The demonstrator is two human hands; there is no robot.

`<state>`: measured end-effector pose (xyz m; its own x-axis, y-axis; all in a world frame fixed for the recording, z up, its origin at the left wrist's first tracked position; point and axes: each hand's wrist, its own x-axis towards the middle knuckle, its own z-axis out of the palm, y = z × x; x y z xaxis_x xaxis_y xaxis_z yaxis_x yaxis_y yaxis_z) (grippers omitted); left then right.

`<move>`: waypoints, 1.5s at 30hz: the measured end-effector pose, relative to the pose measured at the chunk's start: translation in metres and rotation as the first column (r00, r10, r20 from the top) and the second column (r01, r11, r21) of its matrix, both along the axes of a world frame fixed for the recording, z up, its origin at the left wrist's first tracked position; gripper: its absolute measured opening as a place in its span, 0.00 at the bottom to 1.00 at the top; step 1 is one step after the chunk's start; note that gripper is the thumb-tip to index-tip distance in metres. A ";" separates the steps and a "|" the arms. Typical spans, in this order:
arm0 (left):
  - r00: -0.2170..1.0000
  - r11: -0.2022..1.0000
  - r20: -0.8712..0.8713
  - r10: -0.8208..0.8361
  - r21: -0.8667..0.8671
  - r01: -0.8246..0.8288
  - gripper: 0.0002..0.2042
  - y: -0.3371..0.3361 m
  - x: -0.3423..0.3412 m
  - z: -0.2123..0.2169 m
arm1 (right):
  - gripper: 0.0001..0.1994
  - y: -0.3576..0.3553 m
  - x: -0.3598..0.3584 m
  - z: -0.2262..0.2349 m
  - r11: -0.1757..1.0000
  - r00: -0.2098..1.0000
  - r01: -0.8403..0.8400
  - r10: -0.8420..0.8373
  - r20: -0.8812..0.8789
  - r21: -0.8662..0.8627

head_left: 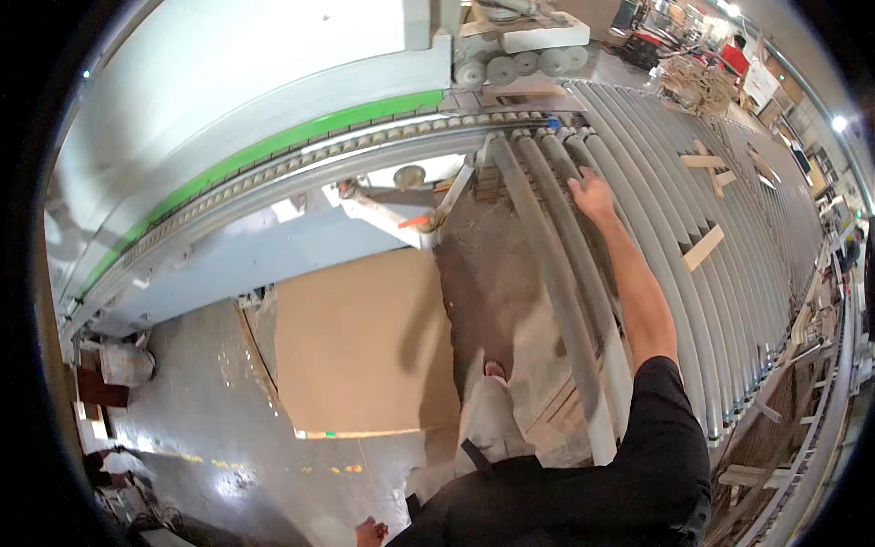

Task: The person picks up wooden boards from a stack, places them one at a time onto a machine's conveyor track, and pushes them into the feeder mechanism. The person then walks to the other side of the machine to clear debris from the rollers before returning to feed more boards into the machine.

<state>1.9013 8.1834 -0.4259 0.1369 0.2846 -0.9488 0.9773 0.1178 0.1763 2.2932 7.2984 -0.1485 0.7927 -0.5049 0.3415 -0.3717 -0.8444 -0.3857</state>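
Observation:
My right hand (592,194) reaches forward over the grey rollers (629,173) of a conveyor, near their far end. Its thumb and forefinger are apart, and I see nothing held. Whether the fingertips press on a roller, I cannot tell. My left hand (371,531) hangs low at the bottom edge, beside my body, with its fingers curled. What it holds, if anything, is hidden. A long machine with a green strip (365,111) and a chain track (301,164) runs along the far left side of the rollers.
A large brown board (365,342) lies low beside the machine. Wood offcuts (703,247) rest on the rollers to the right. An orange-handled lever (415,221) sticks out below the track. A person in red (734,56) is far off.

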 end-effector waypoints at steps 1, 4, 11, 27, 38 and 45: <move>1.000 1.000 -0.001 -0.008 0.009 0.008 0.13 -0.006 0.012 0.015 | 0.28 -0.009 0.025 0.003 1.000 1.000 0.004 -0.004 0.003 0.002; 0.993 0.993 0.049 -0.107 0.056 0.104 0.17 -0.038 0.065 0.063 | 0.28 -0.060 0.100 0.005 0.991 0.989 -0.124 0.119 -0.092 -0.049; 0.950 0.986 0.266 -0.164 0.071 0.151 0.13 -0.183 0.185 0.105 | 0.39 -0.173 0.296 -0.014 0.983 0.904 -0.147 0.089 -0.419 -0.108; 0.910 0.940 0.239 -0.340 0.121 0.319 0.18 -0.333 0.270 0.150 | 0.23 -0.300 -0.001 0.012 0.874 0.862 -0.347 0.156 -0.482 -0.339; 0.918 0.939 0.202 -0.342 0.104 0.327 0.22 -0.298 0.144 0.120 | 0.23 -0.219 -0.112 0.029 0.919 0.665 0.043 -0.319 -0.675 -0.391; 0.851 0.964 0.500 -0.164 0.264 0.031 0.16 -0.229 0.031 0.108 | 0.25 0.029 -0.011 0.011 0.998 0.870 -0.023 -0.011 -0.493 -0.063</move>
